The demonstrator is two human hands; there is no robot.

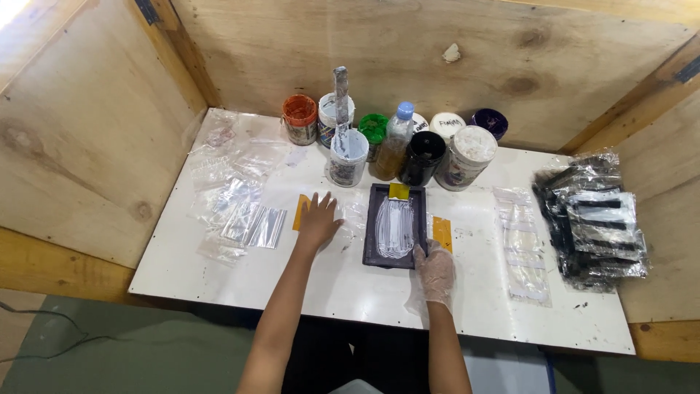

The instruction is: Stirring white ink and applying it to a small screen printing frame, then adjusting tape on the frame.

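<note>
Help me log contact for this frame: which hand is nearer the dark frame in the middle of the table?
Right. The gloved right hand touches the lower right corner of the dark frame. The bare left hand lies flat on the table, off to the frame's left.

Your right hand wears a thin, clear, loose plastic glove; your left hand and both forearms are bare.
</note>
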